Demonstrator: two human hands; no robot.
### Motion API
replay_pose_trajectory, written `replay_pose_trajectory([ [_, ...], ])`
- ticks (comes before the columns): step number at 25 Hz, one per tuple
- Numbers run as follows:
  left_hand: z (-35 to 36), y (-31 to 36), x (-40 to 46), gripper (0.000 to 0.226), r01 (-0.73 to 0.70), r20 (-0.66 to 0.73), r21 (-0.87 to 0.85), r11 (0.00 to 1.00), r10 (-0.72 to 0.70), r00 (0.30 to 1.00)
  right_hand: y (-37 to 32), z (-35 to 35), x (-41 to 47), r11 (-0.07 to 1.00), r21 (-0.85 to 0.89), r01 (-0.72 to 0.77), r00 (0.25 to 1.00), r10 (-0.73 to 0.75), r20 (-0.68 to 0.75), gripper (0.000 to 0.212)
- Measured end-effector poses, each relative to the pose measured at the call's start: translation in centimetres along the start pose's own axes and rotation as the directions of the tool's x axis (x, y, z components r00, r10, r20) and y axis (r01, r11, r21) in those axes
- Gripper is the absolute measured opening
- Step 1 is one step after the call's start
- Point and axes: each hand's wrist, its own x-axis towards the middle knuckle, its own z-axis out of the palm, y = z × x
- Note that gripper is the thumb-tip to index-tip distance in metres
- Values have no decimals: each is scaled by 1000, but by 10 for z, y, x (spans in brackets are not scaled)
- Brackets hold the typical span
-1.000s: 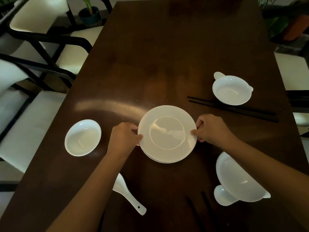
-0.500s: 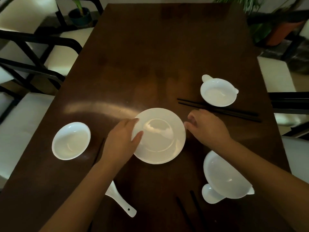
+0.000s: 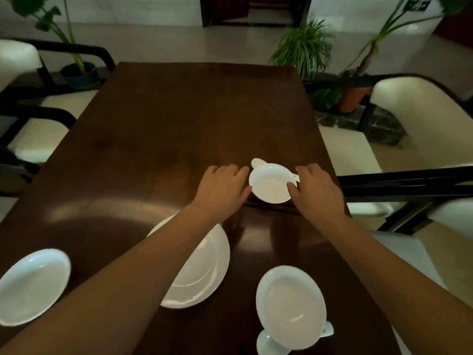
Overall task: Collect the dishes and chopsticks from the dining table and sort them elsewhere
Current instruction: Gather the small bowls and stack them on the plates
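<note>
A small white bowl [image 3: 270,184] with two ear handles stands on the dark wooden table [image 3: 179,119], right of the middle. My left hand [image 3: 222,185] lies against its left side, fingers fairly straight and thumb at the rim. My right hand [image 3: 315,191] holds the right side, thumb over the rim and fingers curled by the right ear. Black chopsticks [image 3: 271,209] show as a dark strip just in front of the bowl. The white plates [image 3: 204,265] sit nearer to me, partly under my left forearm.
A round white bowl [image 3: 33,285] is at the near left. A larger eared bowl [image 3: 290,311] rests on a small white piece [image 3: 270,345] at the near right. Cream chairs with black frames [image 3: 419,116] flank the table, and potted plants [image 3: 304,49] stand beyond it.
Both hands let go of the plates and reached forward and right to the small eared bowl. The view tilted up, so the far table end and the room show.
</note>
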Motion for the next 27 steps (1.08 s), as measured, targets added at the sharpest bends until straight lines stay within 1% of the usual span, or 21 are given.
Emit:
replay_pose_trajectory([
  [3, 14, 6, 35, 46, 38, 95, 58, 998, -43, 995, 5, 14, 22, 997, 2, -77, 990, 76, 123, 35],
  [7, 28, 14, 58, 44, 135, 186, 30, 990, -139, 973, 11, 30, 40, 972, 124, -201, 952, 164, 258, 24],
  [9, 34, 16, 61, 36, 172, 260, -32, 985, -158, 953, 16, 36, 43, 943, 195, -269, 935, 207, 288, 23],
  [10, 38, 16, 60, 31, 231, 286, -126, 965, -188, 940, 19, 39, 44, 923, 233, -306, 926, 232, 298, 25],
  [11, 42, 16, 58, 28, 321, 311, -261, 911, -235, 921, 22, 42, 44, 898, 273, -346, 914, 257, 314, 25],
  [13, 46, 17, 55, 30, 478, 344, -496, 725, -341, 875, 25, 48, 43, 827, 366, -426, 884, 295, 363, 22],
  [14, 46, 17, 54, 32, 510, 344, -559, 653, -377, 860, 25, 50, 42, 781, 415, -467, 869, 317, 380, 21],
  [16, 43, 17, 51, 37, 534, 341, -625, 570, -416, 843, 22, 49, 40, 672, 515, -532, 844, 375, 383, 22],
  [18, 30, 12, 45, 40, 532, 327, -698, 480, -447, 832, 14, 40, 38, 551, 624, -553, 832, 403, 382, 27],
  [20, 14, 1, 26, 39, 520, 313, -765, 381, -486, 816, -1, 27, 29, 437, 714, -547, 833, 366, 415, 28],
  [22, -4, -13, -9, 37, 509, 302, -801, 315, -521, 798, -20, 15, 13, 383, 756, -531, 847, 274, 456, 24],
  [24, -17, -25, -54, 33, 522, 297, -799, 298, -560, 774, -44, 8, -8, 387, 757, -526, 847, 153, 510, 20],
  [27, -22, -40, -115, 32, 601, 319, -750, 275, -647, 693, -82, 11, -39, 432, 722, -541, 811, 40, 584, 18],
])
